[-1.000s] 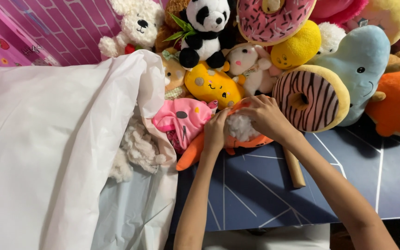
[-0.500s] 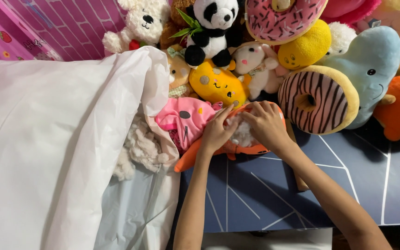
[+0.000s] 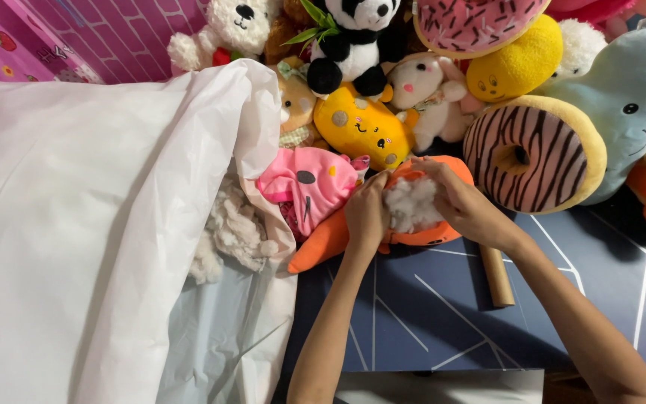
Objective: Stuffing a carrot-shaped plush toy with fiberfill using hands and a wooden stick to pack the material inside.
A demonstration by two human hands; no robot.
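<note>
On dark mat [image 3: 443, 314], orange plush [image 3: 323, 243] (stuffing [image 3: 410, 206] showing) between both hands' fingers [image 3: 374, 187].

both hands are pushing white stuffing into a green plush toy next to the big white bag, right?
Not quite: the head view shows the plush toy is orange, not green. Both the left hand and right hand press white stuffing into it, beside the big white bag.
</note>
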